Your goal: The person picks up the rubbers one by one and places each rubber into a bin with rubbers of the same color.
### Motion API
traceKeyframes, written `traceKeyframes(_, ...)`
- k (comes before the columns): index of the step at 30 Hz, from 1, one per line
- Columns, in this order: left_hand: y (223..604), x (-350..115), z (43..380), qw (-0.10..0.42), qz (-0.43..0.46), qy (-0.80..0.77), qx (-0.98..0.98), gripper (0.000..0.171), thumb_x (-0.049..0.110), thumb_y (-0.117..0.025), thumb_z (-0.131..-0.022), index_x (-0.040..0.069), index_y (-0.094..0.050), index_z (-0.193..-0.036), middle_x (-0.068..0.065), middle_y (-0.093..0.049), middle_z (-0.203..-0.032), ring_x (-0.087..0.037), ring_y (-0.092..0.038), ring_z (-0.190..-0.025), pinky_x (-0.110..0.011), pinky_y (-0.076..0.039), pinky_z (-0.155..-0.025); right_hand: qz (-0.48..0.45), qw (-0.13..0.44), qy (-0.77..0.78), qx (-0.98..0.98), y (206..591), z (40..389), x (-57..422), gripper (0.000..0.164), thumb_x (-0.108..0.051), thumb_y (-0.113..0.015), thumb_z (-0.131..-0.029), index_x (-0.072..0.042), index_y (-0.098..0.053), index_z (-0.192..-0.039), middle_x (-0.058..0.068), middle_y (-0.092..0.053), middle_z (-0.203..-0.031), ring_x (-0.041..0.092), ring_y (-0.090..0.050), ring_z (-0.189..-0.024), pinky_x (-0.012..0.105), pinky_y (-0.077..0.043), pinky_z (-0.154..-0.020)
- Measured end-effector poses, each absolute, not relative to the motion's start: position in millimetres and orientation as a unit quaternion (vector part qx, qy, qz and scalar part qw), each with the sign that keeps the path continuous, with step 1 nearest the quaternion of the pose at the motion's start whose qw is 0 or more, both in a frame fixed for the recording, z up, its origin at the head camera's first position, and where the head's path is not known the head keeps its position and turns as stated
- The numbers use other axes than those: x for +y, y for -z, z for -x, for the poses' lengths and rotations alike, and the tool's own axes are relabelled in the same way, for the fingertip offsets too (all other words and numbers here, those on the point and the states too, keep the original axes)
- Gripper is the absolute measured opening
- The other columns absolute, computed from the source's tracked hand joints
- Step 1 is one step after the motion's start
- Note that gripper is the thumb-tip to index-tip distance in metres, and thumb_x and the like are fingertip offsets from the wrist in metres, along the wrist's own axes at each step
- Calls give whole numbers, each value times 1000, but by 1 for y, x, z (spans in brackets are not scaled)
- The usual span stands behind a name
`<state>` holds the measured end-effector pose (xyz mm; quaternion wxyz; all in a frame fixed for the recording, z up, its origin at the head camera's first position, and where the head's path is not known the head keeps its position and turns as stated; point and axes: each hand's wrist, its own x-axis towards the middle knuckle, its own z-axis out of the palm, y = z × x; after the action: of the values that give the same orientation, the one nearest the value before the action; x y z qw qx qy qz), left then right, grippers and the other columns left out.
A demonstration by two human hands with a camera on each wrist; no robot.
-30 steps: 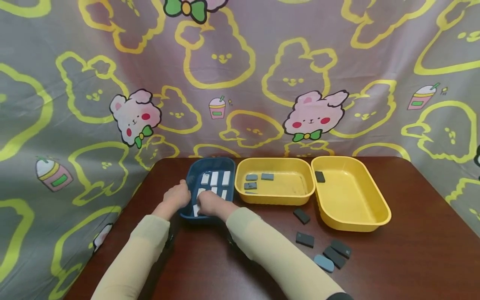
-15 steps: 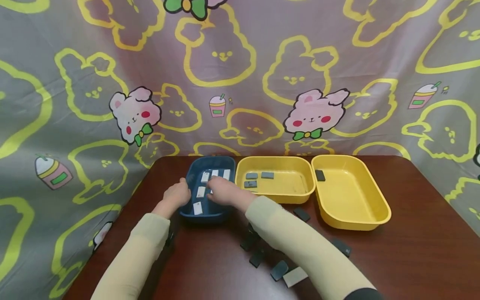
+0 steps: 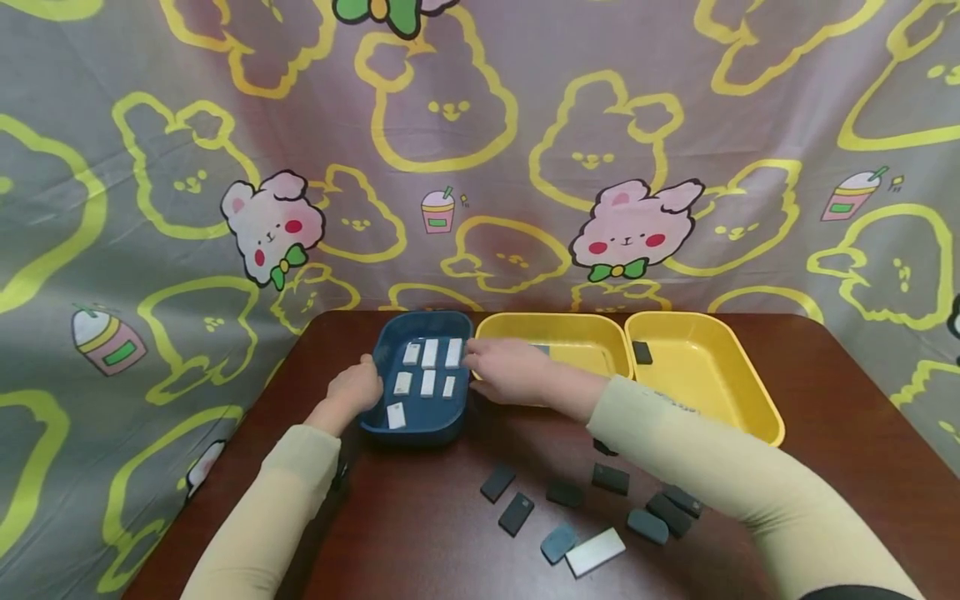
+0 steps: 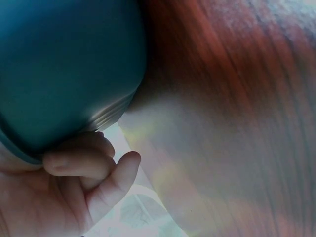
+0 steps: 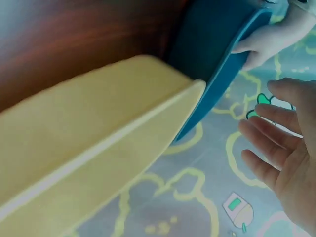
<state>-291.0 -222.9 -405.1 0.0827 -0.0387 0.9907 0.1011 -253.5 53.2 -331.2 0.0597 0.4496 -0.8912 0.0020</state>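
A: ok, clock face centred on the blue tray [image 3: 431, 415], what's nearest?

B: Long white block [image 3: 596, 552] between 4 and 5, blue-grey pieces [image 3: 558, 543] about it, dark blocks [image 3: 516, 514] scattered on the table just past those.

A: And hands?

B: Left hand [image 3: 352, 387] is at 9, fingers curled round the tray's rim. Right hand [image 3: 513, 369] is at 3, fingers spread wide, loosely bent, near the opposite rim.

A: Tray contents?

B: Blue's got seven white blocks [image 3: 427, 383]. Middle yellow tray [image 3: 588, 358], also 3, shows a bit of grey piece [image 3: 542, 349] past the hand. Right yellow tray [image 3: 705, 379], further round 3, has one dark piece [image 3: 642, 352]. Patterned curtain [image 3: 525, 150] behind, 12ish.
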Motion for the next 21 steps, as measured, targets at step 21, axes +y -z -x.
traceKeyframes(21, 403, -222, 290, 87, 39, -96, 991, 59, 16, -48, -100, -17, -24, -143, -32, -57, -114, -34, -59, -84, -51, -51, -83, -472, 34, 40, -880, 342, 194, 187, 37, -31, -75, -86, -12, -65, -117, 1, -60, -105, 16, -55, -92, 35, -51, -84)
